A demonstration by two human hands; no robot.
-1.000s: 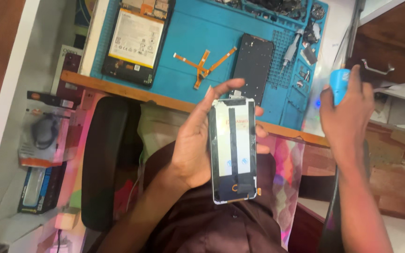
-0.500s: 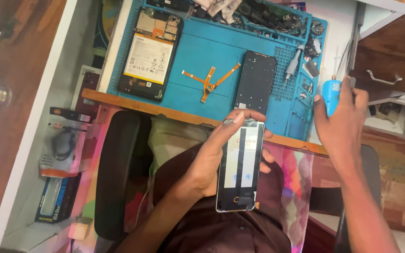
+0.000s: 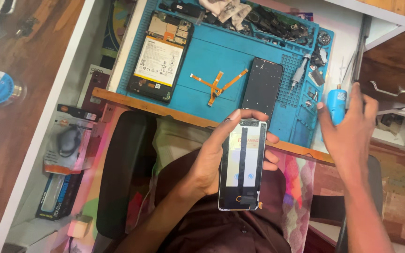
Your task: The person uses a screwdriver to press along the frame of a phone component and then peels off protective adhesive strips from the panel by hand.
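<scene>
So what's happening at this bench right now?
A person holds a phone screen panel in the left hand, back side up, above their lap. The right hand grips a small blue bottle at the edge of the blue work mat. An opened phone, orange flex cables and a black panel lie on the mat.

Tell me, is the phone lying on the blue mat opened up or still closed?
Opened up: the phone has no back cover, so its white battery and circuit board show on the blue mat.
</scene>
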